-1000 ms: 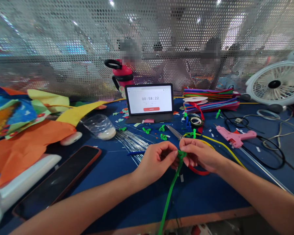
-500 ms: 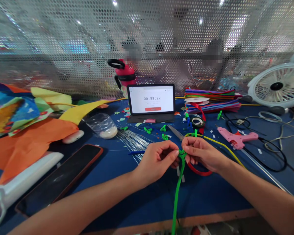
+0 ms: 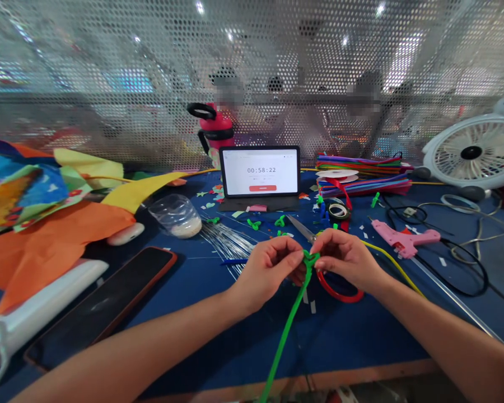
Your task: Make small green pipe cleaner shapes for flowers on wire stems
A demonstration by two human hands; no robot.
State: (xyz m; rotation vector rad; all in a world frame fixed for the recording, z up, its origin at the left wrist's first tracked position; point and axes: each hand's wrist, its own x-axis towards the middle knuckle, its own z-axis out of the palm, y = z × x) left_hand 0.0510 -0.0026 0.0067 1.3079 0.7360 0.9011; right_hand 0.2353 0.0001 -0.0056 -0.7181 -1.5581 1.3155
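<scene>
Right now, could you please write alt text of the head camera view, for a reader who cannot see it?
Two bare hands, left and right, pinch a looped green fuzzy stem above a blue table. Around them lie red-handled scissors, a pink glue gun and a dark phone; behind stands a tablet showing 00:58:22.

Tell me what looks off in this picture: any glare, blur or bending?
Head view: bright light spots glare through the perforated screen; shapes behind it are blurred, two patches pixelated; the fan looks stretched near the edge; the tablet display glows, its digits readable.
</scene>
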